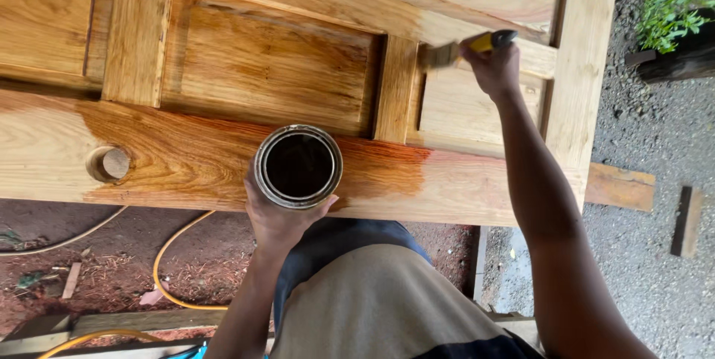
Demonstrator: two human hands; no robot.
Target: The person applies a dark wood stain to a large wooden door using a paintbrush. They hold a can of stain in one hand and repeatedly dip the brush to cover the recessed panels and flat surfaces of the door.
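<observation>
Nearest to us, our left hand (279, 214) is wrapped around an open round tin (299, 166) of dark wood stain, fingers clamped on its side, holding it just over the near rail of the panelled wooden door (186, 158) that lies flat in front of us. That rail looks wet and deep amber from near the round lock hole (109, 163) across to a point past the tin, then fades to pale, bare wood toward the right end. Further out, the recessed panel (272, 68) behind the tin is darkened too, as are the parts to its left. Beyond that, our right hand (493, 67) is closed around the yellow-handled paintbrush (465, 48), its bristles touching the top edge of the small right panel (465, 109), which looks dry and light. We judge the job well past half done, with the right panel, right stile and far rail left to coat.
</observation>
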